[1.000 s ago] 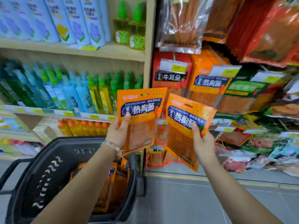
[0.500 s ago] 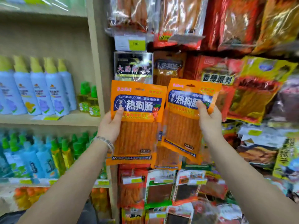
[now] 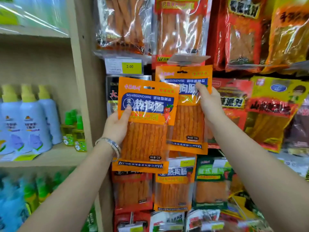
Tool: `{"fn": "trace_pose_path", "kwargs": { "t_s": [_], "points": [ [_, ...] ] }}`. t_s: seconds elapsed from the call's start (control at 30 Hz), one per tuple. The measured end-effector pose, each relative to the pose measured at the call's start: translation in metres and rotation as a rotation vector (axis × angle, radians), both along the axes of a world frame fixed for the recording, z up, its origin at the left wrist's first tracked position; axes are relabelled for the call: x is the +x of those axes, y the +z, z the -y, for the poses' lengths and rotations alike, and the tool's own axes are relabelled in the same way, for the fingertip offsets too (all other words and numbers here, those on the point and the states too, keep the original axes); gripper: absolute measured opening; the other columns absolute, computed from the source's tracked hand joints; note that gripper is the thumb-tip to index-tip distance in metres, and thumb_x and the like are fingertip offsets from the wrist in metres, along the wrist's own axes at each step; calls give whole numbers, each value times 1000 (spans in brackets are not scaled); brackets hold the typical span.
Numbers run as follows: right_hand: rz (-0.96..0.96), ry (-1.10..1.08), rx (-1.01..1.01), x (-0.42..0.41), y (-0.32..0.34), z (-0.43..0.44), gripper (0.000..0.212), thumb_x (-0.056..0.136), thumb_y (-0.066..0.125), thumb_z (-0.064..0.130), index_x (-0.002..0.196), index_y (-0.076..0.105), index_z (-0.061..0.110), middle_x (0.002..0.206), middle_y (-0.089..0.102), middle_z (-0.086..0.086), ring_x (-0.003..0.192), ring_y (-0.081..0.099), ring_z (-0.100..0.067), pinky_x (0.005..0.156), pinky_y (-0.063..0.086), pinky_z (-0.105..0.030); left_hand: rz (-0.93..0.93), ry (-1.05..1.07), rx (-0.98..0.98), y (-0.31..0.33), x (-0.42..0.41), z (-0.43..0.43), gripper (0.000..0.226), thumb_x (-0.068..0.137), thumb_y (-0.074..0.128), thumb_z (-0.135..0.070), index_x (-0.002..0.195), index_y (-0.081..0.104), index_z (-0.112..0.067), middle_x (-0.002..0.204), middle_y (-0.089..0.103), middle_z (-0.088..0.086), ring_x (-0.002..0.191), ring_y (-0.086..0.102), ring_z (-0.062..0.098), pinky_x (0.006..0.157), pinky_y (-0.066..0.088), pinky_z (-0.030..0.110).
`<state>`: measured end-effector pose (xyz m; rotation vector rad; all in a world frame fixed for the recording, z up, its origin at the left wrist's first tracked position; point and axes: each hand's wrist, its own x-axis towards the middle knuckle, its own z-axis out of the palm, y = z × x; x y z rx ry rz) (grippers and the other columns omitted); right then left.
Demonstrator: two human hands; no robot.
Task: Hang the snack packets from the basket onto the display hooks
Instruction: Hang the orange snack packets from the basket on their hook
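My left hand (image 3: 117, 126) grips an orange snack packet (image 3: 145, 131) by its left edge, thumb on the blue label. My right hand (image 3: 209, 104) holds a second, identical orange packet (image 3: 187, 124) higher and further back, its top hang hole just under a clear price-tag holder (image 3: 187, 59) at a hook's end. The left packet overlaps the right one's lower left corner. The hook itself is hidden behind the tag holder. The basket is out of view.
Hanging snack packets fill the display wall, with red ones (image 3: 240, 30) above right and a yellow one (image 3: 274, 114) to the right. A matching orange packet (image 3: 173, 186) hangs below. A wooden shelf post (image 3: 83, 81) separates spray bottles (image 3: 31, 121) on the left shelves.
The view has tilted up from the basket to the display. Both hands have raised their packets, and the right packet has moved up and back to just under the tag holder.
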<state>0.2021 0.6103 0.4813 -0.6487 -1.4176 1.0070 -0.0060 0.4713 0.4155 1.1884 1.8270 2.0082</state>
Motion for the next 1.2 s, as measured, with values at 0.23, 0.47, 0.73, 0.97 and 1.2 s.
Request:
{"fn": "trace_pose_path", "kwargs": {
  "t_s": [0.23, 0.47, 0.73, 0.97, 1.2],
  "points": [
    [-45, 91, -79, -8, -2, -21, 11, 87, 58, 33, 84, 60, 23, 81, 67, 2, 81, 64, -19, 77, 50, -36, -5, -25, -15, 2, 2, -11, 40, 88, 46, -60, 80, 64, -26, 70, 71, -12, 61, 67, 7, 59, 52, 25],
    [-29, 107, -47, -2, -2, -36, 10, 89, 57, 29, 81, 60, 24, 68, 68, 10, 64, 66, -8, 60, 51, -23, 21, -23, 5, 2, 14, -17, 32, 89, 47, -56, 79, 62, -29, 69, 70, -19, 62, 67, 3, 58, 45, 25],
    [119, -102, 214, 2, -19, -31, 19, 88, 63, 36, 99, 52, 25, 93, 55, 18, 80, 53, 12, 69, 41, -8, 43, 0, -4, 1, 22, -15, 34, 88, 47, -59, 83, 63, -29, 75, 72, -12, 76, 68, 11, 68, 49, 31],
    [42, 60, 254, 8, -37, -7, 24, 82, 59, 53, 93, 55, 32, 91, 60, 12, 82, 57, -2, 75, 46, -25, -49, -30, -48, 7, 45, -17, 47, 88, 43, -62, 83, 63, -20, 79, 71, 4, 76, 67, 21, 74, 52, 38],
    [-4, 66, 165, 15, -24, -7, 19, 92, 58, 34, 76, 58, 23, 71, 65, 21, 63, 58, 11, 56, 44, -8, -192, -132, 165, 35, 75, -30, 38, 91, 55, -9, 124, 45, -27, 115, 56, -15, 95, 56, -10, 86, 51, 21]
  ]
}}
